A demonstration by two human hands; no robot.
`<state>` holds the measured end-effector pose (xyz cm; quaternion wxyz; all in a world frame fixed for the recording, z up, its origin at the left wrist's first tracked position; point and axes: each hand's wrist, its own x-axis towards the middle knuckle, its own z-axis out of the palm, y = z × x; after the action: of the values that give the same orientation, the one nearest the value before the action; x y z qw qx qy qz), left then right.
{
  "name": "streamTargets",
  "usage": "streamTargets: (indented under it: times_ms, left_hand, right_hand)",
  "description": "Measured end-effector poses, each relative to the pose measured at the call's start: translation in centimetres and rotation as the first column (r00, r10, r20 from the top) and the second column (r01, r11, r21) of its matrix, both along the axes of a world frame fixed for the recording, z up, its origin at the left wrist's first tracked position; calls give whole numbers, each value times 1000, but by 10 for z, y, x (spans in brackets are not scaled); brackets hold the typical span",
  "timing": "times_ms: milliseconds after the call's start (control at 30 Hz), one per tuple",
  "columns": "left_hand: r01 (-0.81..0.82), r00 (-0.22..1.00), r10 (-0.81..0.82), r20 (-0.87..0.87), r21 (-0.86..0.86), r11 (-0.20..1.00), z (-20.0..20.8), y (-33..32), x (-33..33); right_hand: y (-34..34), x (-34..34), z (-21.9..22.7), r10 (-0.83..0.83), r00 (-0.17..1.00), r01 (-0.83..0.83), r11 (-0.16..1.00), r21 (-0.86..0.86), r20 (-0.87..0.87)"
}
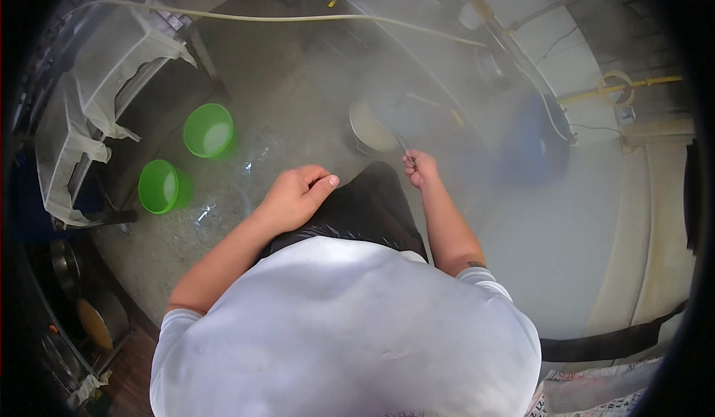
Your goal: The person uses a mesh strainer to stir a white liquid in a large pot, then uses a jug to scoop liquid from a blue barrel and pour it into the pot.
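In my right hand [421, 168] is the handle of a metal ladle [401, 142], with the fingers closed around it. Its far end fades into steam, so I cannot make out the bowl clearly. Just beyond and left of that hand stands a round metal pot [371, 130] with pale contents, partly veiled by steam. My left hand [304, 193] hovers over or rests on the black apron [365, 208] at my lap, its fingers curled inward and the thumb alongside. Nothing shows in it.
Two green buckets [209, 131] with pale contents stand on the wet floor to the left. Beside them is a rack draped in white cloth [112, 96]. A pale hose [298, 19] crosses the far side. Steam veils a large curved vat [536, 245] at right.
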<state>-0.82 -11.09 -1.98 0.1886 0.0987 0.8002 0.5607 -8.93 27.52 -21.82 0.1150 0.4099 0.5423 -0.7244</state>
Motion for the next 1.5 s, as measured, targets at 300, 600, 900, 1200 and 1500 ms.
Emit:
streamTargets:
  times_ms: [300,600,900,1200,1500]
  left_hand:
    - [-18,1000,18,-1,-12,1000,-3,-3,-1]
    - [-4,999,4,-34,-25,1000,-6,1,-4]
    - [-2,1000,2,-29,-17,1000,-4,7,0]
    - [-14,999,13,-31,-9,1000,-6,7,7]
    - [-7,1000,6,-17,-6,1000,-5,11,9]
  right_hand:
    - [-6,-19,14,81,995,-78,996,49,-56]
    - [8,-10,21,251,964,-246,967,68,-85]
    - [4,4,14,236,970,-232,971,63,-61]
    - [2,10,13,172,983,-165,981,100,-65]
    - [10,9,5,141,984,-132,987,95,-107]
